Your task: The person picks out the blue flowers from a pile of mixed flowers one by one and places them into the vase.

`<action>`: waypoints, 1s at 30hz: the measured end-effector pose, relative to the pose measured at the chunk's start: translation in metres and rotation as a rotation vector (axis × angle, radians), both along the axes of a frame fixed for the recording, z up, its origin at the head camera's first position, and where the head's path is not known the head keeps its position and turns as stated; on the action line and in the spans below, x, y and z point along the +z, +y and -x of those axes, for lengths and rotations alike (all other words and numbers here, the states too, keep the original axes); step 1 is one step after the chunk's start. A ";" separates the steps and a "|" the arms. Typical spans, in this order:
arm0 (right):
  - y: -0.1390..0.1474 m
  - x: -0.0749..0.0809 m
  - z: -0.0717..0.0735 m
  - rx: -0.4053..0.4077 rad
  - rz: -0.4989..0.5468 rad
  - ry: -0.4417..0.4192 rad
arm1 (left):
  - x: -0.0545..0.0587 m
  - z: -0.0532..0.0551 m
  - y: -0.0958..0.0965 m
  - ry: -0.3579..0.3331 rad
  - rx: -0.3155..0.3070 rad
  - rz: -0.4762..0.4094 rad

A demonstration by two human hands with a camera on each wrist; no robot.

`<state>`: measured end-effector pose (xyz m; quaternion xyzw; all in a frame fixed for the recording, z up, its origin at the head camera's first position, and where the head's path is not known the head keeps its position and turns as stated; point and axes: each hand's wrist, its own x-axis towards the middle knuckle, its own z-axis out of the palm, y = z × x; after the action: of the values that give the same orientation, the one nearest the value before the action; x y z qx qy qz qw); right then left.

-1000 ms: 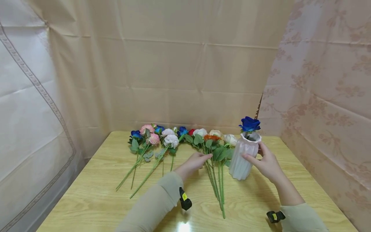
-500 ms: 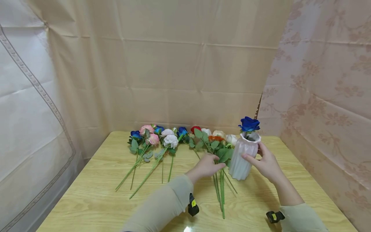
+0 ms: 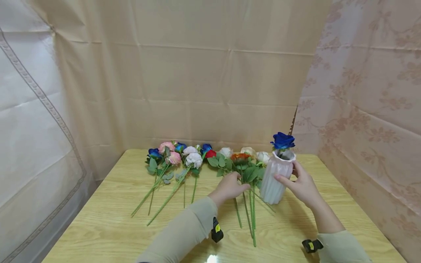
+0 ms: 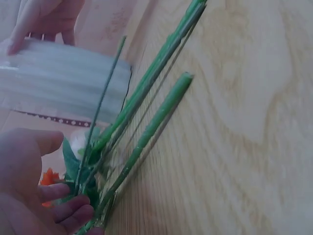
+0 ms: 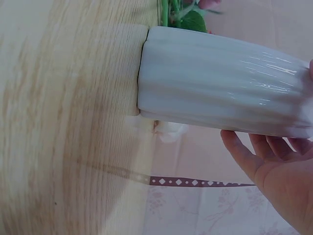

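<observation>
Wood-grain counter (image 3: 98, 233) stretches wide in front; head view: right hand (image 3: 304, 185) clasps a fluted vase (image 3: 275, 182) toward the right edge. Left wrist: left hand (image 4: 27, 183), thumb spread, at flower stems (image 4: 164, 111); grip unclear. Right wrist: vase base touches counter.

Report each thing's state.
Vase: standing on the table
Blue rose: in the vase, bloom up
Right grip: holding the vase
Left grip: thumb and fingers apart, near stems
Pink flowers: lying on table
Red rose: out of vase
Orange flower: out of vase
White flowers: out of vase

Left hand (image 3: 228, 188) loosely bent, right hand (image 3: 303, 185) gripping
</observation>
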<state>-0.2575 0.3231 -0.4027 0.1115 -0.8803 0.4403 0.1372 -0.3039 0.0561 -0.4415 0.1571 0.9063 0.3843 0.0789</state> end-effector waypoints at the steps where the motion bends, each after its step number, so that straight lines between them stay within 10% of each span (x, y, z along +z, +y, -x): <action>1: 0.000 0.000 0.000 -0.003 -0.001 -0.003 | -0.001 0.001 -0.002 0.002 0.003 0.001; 11: 0.001 0.001 -0.001 0.003 -0.002 0.003 | -0.003 0.003 -0.008 -0.023 0.030 0.095; 22: 0.002 -0.001 -0.001 0.005 0.001 -0.014 | -0.007 0.014 -0.024 -0.020 0.111 -0.085; 30: 0.003 0.000 -0.001 0.010 0.008 -0.021 | -0.009 0.025 -0.051 -0.056 0.278 -0.223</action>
<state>-0.2565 0.3258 -0.4025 0.1108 -0.8793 0.4457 0.1262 -0.3285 0.0047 -0.4503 0.0274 0.8686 0.4938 0.0326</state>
